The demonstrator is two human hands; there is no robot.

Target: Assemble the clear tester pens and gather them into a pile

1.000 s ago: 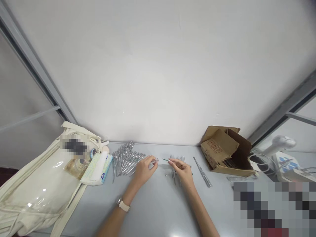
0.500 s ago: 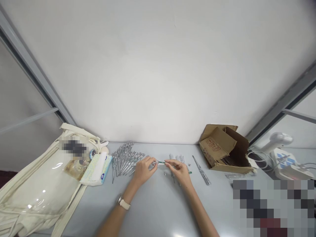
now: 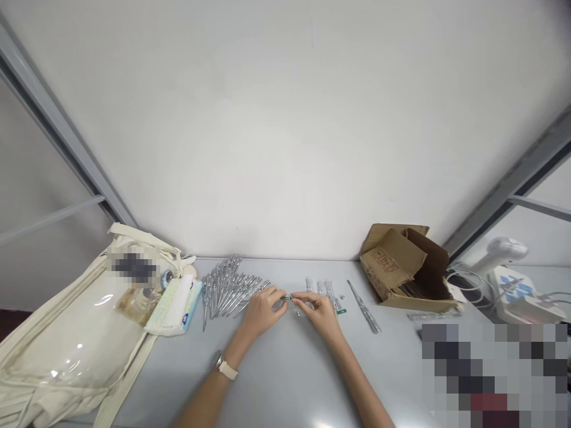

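Observation:
My left hand (image 3: 261, 310) pinches a small clear plastic tube (image 3: 281, 299) above the grey table (image 3: 285, 380). My right hand (image 3: 317, 310) pinches a thin green-tipped rod (image 3: 288, 297) whose end meets that tube, so the fingertips of both hands almost touch. A pile of several clear pen-like testers (image 3: 227, 286) lies just left of my left hand. Loose clear parts (image 3: 326, 289) and a single finished tester (image 3: 364, 307) lie to the right of my right hand.
An open cardboard box (image 3: 408, 267) stands at the back right against the white wall. A cream tote bag (image 3: 71, 333) and a tissue pack (image 3: 175, 305) fill the left side. A white device with cables (image 3: 504, 279) sits at far right.
My hands have come together. The right hand moved left with the green-tipped rod until it met the clear tube in my left hand.

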